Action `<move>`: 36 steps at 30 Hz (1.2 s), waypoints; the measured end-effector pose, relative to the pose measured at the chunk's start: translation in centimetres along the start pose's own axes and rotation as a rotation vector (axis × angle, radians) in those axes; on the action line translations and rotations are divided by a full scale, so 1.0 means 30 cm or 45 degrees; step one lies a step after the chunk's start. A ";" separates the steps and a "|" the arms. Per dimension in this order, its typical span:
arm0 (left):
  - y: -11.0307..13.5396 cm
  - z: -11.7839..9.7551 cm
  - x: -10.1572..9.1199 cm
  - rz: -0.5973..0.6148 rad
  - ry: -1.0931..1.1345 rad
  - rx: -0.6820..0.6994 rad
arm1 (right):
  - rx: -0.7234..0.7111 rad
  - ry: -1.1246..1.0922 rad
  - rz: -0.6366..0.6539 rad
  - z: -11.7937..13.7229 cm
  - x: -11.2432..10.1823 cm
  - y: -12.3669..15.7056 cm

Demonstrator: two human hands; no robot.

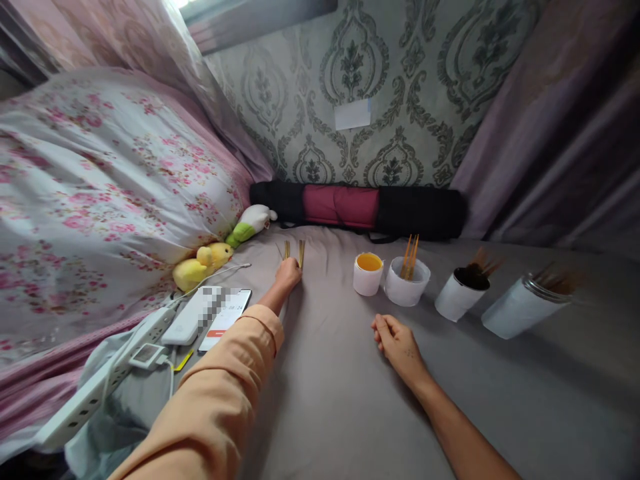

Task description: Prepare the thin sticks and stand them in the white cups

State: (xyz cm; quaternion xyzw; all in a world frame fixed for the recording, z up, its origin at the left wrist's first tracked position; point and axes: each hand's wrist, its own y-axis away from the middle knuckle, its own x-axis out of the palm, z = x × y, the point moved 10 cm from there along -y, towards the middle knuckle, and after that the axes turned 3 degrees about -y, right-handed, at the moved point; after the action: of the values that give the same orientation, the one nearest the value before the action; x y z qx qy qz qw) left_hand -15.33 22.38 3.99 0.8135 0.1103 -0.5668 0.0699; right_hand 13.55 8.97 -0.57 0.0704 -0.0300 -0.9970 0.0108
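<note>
My left hand [289,272] reaches out over the grey sheet, its fingers closed at a small bunch of thin yellowish-brown sticks [287,249]. Another bunch of thin sticks [301,252] shows right beside its fingers. My right hand [397,341] is low over the sheet with curled fingers and the thumb pressed against them; whatever may be inside is hidden. Beyond it are a small white cup with yellow-orange contents [367,281] and a wider white cup [407,291] holding a few orange sticks [410,261].
Farther right, a white container with a dark inside [457,303] and a larger white jar [520,312] hold sticks, both looking tilted. A black and maroon roll [345,205] lies by the wall. At left are plush toys [197,270], a phone [227,323], a white power bank [187,323] and a power strip [107,377].
</note>
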 end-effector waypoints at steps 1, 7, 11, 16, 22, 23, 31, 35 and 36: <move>0.002 0.003 -0.005 -0.012 -0.004 -0.010 | -0.003 0.000 -0.001 0.001 0.000 0.001; -0.001 0.018 -0.015 -0.016 0.006 -0.053 | -0.013 0.016 -0.005 0.006 0.000 0.000; -0.012 0.027 -0.007 0.000 0.035 -0.073 | -0.021 0.007 -0.001 0.008 0.001 -0.001; -0.019 0.040 -0.002 -0.004 0.111 -0.098 | -0.004 0.005 -0.011 0.003 -0.001 -0.001; -0.038 0.055 -0.014 -0.028 0.285 -0.112 | -0.015 -0.006 -0.004 0.010 0.001 0.001; -0.042 0.057 -0.015 -0.029 0.325 -0.117 | -0.012 -0.006 -0.002 0.009 0.001 0.001; -0.045 0.077 0.021 0.024 0.824 -0.271 | -0.009 0.014 -0.007 -0.001 -0.004 -0.002; -0.026 0.071 0.050 0.091 1.133 -0.356 | -0.015 0.024 -0.001 0.002 -0.001 -0.001; -0.019 0.067 0.058 0.114 1.208 -0.371 | -0.016 0.019 -0.001 0.003 0.000 -0.001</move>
State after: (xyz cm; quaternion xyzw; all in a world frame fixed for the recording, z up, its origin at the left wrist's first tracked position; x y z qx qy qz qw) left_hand -16.73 22.64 1.65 0.9674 0.1731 -0.1094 0.1492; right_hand 13.55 8.99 -0.47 0.0779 -0.0236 -0.9966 0.0113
